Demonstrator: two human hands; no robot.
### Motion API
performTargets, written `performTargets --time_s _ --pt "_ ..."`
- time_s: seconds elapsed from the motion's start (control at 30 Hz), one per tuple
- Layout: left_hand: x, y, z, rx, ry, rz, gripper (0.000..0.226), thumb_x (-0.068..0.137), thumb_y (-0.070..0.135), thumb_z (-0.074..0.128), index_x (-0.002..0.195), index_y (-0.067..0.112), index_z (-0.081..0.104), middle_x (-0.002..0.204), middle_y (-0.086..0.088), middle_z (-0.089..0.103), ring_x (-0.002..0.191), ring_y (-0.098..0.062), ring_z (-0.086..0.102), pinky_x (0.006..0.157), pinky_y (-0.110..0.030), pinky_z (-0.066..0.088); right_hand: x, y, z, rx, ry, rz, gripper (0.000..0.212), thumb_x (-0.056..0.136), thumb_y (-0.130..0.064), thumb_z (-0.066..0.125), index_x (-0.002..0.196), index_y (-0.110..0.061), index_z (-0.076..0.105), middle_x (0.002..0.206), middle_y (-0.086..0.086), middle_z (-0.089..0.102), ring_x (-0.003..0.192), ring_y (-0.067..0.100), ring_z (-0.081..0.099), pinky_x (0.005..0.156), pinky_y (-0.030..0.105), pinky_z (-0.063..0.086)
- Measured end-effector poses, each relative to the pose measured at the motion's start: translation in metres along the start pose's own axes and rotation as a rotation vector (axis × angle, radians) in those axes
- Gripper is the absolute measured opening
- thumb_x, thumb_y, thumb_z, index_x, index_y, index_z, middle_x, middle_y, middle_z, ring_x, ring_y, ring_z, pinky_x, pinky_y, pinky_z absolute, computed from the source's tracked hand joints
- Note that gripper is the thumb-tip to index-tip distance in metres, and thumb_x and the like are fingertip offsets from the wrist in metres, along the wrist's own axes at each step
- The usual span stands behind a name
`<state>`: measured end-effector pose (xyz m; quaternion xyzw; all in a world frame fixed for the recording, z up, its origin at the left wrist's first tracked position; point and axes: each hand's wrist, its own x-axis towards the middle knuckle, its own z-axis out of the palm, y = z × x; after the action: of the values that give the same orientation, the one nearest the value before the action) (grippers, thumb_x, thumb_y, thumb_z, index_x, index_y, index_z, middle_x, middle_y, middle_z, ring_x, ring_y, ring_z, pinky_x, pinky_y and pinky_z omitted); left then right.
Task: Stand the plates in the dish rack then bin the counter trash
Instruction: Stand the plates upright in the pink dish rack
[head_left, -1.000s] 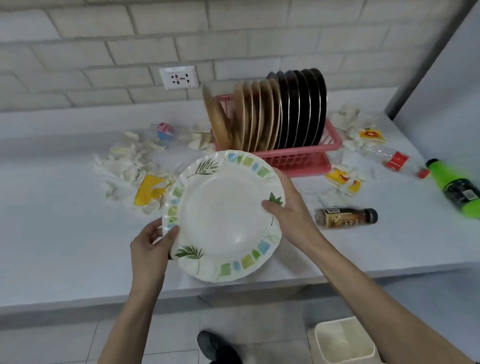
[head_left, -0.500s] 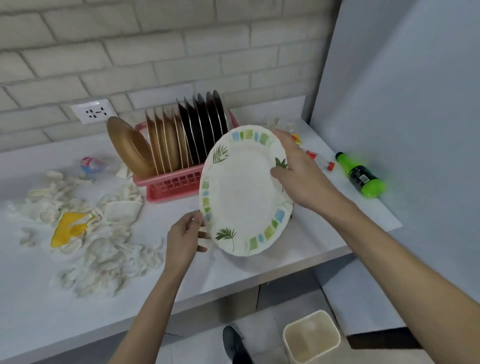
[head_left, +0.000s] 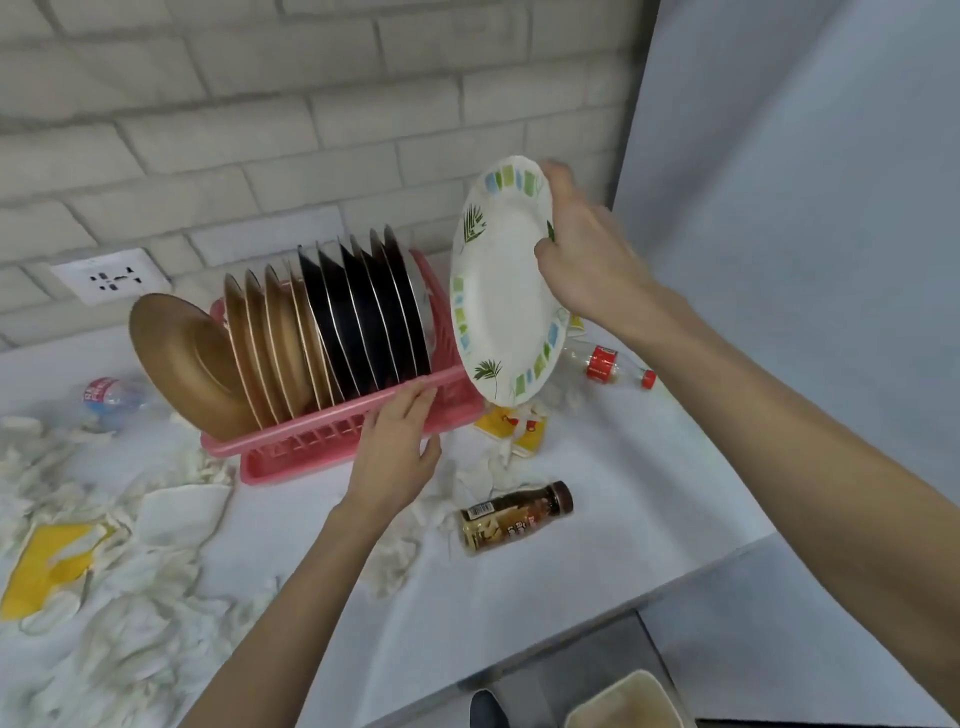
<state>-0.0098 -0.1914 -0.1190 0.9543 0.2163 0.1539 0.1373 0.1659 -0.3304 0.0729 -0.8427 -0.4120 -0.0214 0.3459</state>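
Right hand (head_left: 587, 260): grips leaf-patterned plate (head_left: 498, 291), upright beside pink rack (head_left: 291, 444). Left hand (head_left: 395, 457): flat, fingers straight on rack rim. Brown bottle (head_left: 514, 517): label unreadable.

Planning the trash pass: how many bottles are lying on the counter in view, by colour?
clear bottle with blue label: 1
clear bottle with red label: 1
brown bottle: 1
Total: 3

Leaf-patterned plate (head_left: 501, 291) aloft on edge, beside plate-filled pink rack (head_left: 296, 446)
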Motion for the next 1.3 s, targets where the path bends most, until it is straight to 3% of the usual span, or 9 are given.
performTargets --time_s 0.1,0.17,0.3,0.4,0.53,0.7,0.87,1.03,1.3 --pt "0.006 -0.012 0.007 0.068 0.014 0.028 0.062 0.087 0.014 0.067 0.145 0.009 0.046 0.152 -0.008 0.043 0.139 -0.025 0.042 0.114 -0.046 0.030 0.029 -0.004 0.017 0.008 -0.004 -0.016 0.066 0.083 0.004 0.034 0.146 -0.015 0.024 0.083 0.017 0.057 0.076 0.035 0.054 0.064 0.043 0.047" --pt "0.006 -0.019 0.012 0.079 0.004 0.035 0.064 0.085 0.016 0.068 0.145 0.008 0.046 0.151 -0.008 0.044 0.139 -0.025 0.042 0.116 -0.046 0.030 0.045 -0.004 0.028 -0.017 -0.005 -0.022 0.066 0.083 0.004 0.033 0.145 -0.014 0.024 0.077 0.013 0.053 0.073 0.035 0.052 0.059 0.039 0.039" --pt "-0.007 -0.017 0.017 -0.029 -0.013 0.040 0.070 0.086 0.013 0.067 0.150 0.010 0.038 0.157 -0.005 0.034 0.144 -0.021 0.029 0.118 -0.049 0.030 0.061 -0.012 0.041 -0.017 -0.031 -0.050 0.068 0.084 0.005 0.032 0.148 -0.013 0.021 0.072 0.007 0.045 0.064 0.027 0.048 0.060 0.036 0.038" --pt "-0.001 -0.026 0.022 -0.072 -0.054 0.032 0.069 0.087 0.012 0.067 0.150 0.012 0.038 0.159 -0.002 0.031 0.146 -0.019 0.026 0.117 -0.052 0.030 0.082 -0.010 0.069 -0.036 -0.072 -0.063 0.068 0.085 0.004 0.035 0.150 -0.010 0.019 0.069 0.005 0.043 0.069 0.034 0.049 0.062 0.038 0.038" --pt "0.008 -0.034 0.022 -0.085 -0.052 0.039 0.065 0.086 0.011 0.068 0.146 0.011 0.044 0.156 -0.002 0.037 0.143 -0.018 0.029 0.117 -0.054 0.031 0.098 -0.008 0.100 -0.053 -0.120 -0.048 0.073 0.085 0.004 0.038 0.154 -0.007 0.014 0.080 0.016 0.051 0.071 0.035 0.050 0.062 0.039 0.036" --pt "0.006 -0.034 0.023 -0.105 -0.032 0.055 0.061 0.085 0.010 0.068 0.143 0.011 0.048 0.155 0.000 0.037 0.143 -0.017 0.030 0.119 -0.052 0.026 0.104 -0.004 0.121 -0.185 -0.098 -0.059 0.070 0.092 -0.005 0.041 0.155 -0.005 0.008 0.106 0.024 0.063 0.093 0.040 0.062 0.065 0.036 0.031" --pt "0.005 -0.034 0.025 -0.149 -0.025 0.049 0.057 0.085 0.008 0.068 0.140 0.010 0.051 0.154 -0.001 0.038 0.142 -0.018 0.030 0.119 -0.054 0.026 0.110 -0.003 0.146 -0.228 -0.096 -0.081 0.065 0.095 -0.009 0.039 0.154 -0.005 0.012 0.091 0.018 0.060 0.086 0.039 0.064 0.063 0.037 0.035" --pt "0.005 -0.036 0.025 -0.176 -0.028 0.051 0.054 0.085 0.006 0.068 0.138 0.010 0.053 0.154 -0.002 0.038 0.143 -0.020 0.033 0.122 -0.051 0.018 0.119 0.000 0.156 -0.188 -0.138 -0.065 0.058 0.100 -0.022 0.034 0.154 -0.010 0.017 0.102 0.020 0.064 0.080 0.034 0.059 0.067 0.035 0.040" --pt "0.005 -0.036 0.024 -0.198 -0.034 0.067 0.051 0.086 0.005 0.066 0.134 0.013 0.055 0.156 0.000 0.035 0.145 -0.019 0.032 0.123 -0.047 0.012 0.130 0.001 0.156 -0.198 -0.134 -0.010 0.055 0.104 -0.035 0.029 0.155 -0.016 0.018 0.102 0.017 0.064 0.098 0.039 0.060 0.081 0.042 0.043"
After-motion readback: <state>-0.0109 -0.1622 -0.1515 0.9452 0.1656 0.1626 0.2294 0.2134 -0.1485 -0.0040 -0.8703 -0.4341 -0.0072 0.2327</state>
